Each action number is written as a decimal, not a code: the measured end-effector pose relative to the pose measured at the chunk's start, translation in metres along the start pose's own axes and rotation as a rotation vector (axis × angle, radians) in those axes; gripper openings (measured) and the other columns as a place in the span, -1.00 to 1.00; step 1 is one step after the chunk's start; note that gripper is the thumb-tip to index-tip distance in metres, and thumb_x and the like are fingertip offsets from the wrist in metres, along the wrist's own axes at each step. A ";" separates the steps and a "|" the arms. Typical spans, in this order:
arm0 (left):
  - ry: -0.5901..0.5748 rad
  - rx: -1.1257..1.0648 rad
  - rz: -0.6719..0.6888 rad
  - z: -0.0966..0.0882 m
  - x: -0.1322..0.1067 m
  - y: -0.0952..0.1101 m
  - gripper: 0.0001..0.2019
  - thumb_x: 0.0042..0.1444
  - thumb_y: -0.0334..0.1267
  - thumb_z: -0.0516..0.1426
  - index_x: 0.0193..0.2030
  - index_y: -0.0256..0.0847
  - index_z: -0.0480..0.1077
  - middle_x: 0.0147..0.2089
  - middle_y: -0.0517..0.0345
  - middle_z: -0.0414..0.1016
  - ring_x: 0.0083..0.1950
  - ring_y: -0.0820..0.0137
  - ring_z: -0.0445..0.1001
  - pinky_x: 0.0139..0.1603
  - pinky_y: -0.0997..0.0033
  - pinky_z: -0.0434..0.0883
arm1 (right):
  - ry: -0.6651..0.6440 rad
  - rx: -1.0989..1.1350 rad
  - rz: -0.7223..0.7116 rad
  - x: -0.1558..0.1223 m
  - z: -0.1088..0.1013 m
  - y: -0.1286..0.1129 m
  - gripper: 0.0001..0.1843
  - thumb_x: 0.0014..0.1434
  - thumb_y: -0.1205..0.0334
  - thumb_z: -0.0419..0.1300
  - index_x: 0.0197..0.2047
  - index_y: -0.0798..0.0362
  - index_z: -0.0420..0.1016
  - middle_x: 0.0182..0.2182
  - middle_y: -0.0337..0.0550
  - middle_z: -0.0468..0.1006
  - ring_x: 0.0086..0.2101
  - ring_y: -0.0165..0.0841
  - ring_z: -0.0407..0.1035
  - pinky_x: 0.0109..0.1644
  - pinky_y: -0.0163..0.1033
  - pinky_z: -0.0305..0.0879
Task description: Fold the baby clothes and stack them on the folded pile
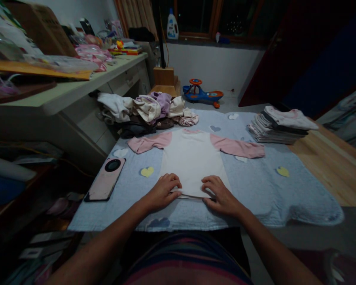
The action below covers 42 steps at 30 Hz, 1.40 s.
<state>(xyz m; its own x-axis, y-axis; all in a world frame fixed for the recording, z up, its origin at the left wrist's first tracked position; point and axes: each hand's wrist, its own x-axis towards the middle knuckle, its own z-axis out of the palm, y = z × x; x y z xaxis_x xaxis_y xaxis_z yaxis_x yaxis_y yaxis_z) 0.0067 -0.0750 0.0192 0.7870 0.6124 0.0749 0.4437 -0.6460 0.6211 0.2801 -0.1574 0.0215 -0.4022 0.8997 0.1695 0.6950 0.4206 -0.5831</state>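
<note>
A small white long-sleeved shirt (192, 162) with pink sleeves lies flat, its neckline away from me and its sleeves stretched out to both sides. At the left part of its bottom hem rests my left hand (165, 191), fingers bent and thumb apart from them. My right hand (218, 194) touches the hem's right part in much the same way, its fingers curved over the cloth and its thumb near the edge. Neither hand shows cloth gripped between the fingers. Under the shirt spreads a light blue cloth (255, 190) with heart shapes.
A phone (108, 180) lies at the left. Behind the shirt is a heap of crumpled clothes (148, 109); at the back right stands a stack of folded clothes (277, 126). A cluttered desk (106, 81) borders the left side. A ride-on toy (203, 95) stands beyond.
</note>
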 end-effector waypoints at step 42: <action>0.180 0.521 0.427 0.045 0.013 0.020 -0.84 0.32 -0.30 0.09 -0.30 -0.22 0.41 -0.01 0.05 0.45 -0.02 0.30 0.37 -0.01 0.24 0.32 | -0.083 -0.493 0.181 0.125 0.021 0.053 -0.34 0.36 -0.10 -0.04 0.41 0.04 0.10 0.43 0.06 -0.03 0.39 -0.02 -0.17 0.38 0.19 -0.19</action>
<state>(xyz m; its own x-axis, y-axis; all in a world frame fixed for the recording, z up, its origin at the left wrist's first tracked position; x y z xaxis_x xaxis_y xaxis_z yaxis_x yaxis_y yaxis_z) 0.0452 -0.1004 -0.0023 0.8748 0.2935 0.3854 0.2949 -0.9538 0.0570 0.2545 -0.0255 -0.0046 -0.2816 0.9592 0.0258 0.9474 0.2822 -0.1507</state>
